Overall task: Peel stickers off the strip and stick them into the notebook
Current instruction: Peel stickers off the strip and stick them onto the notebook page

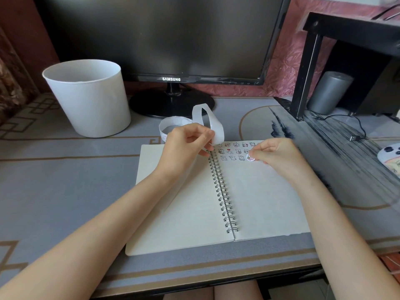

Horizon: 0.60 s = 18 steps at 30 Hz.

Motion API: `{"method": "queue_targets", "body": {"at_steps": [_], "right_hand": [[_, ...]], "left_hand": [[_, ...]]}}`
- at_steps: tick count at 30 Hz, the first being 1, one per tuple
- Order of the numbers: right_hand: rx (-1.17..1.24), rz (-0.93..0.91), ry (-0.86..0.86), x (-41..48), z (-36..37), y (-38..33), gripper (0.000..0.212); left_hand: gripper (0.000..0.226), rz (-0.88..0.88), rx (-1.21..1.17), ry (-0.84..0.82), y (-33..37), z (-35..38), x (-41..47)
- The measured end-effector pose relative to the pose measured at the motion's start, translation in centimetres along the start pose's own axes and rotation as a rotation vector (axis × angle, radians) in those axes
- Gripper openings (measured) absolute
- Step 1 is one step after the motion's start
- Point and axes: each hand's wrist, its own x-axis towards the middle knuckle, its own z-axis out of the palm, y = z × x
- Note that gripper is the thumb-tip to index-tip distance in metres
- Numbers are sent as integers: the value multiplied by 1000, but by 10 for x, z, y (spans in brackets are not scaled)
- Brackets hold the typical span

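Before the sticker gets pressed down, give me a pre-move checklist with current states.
1. Round sticker pinched in the right hand: ok.
2. Sticker lined up at the end of the third row of placed stickers: ok.
3. Notebook open, pages lying flat: ok.
4. Strip held by the left hand, looped up and apart from the target spot: ok.
5. Sticky side facing down: cannot tell.
6. Sticker already touching the page: cannot tell.
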Motion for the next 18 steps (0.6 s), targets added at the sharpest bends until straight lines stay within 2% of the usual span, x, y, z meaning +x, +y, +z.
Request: {"method": "queue_targets", "body": {"at_steps": [18], "right_hand": [[-60,-20,15,1,4,3,5]], "left_hand": [[17,-8,-13,18,0,0,0]]}}
